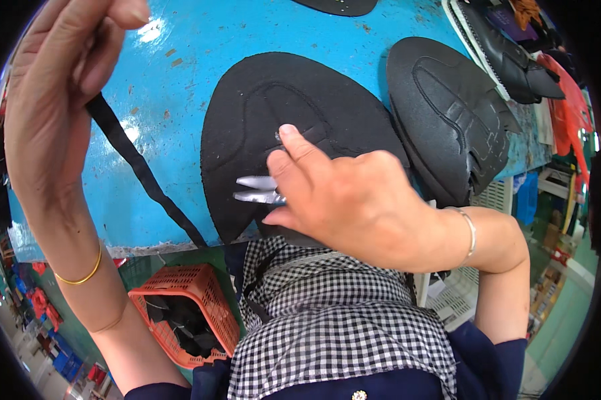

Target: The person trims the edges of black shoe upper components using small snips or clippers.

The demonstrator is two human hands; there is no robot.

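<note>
My right hand (340,193) is closed around small silver thread snips (257,190), their blades apart and pointing left. Its index finger stretches out and touches a flat black shoe upper (260,100) with stitched lines, lying on the blue table in front of me. At the upper left my left hand (60,73) is raised, fingers curled. A narrow black strip (137,167) runs from beside its thumb down to the table's near edge; the strip's upper end is hidden behind the hand. Right of the upper lies a stack of similar black uppers (440,113).
The blue table (160,80) has worn spots. An orange basket (227,307) with black pieces stands below its near edge. Black shoe parts (507,60) and a red plastic bag (567,100) are at the far right. Another black piece (340,5) shows at the top.
</note>
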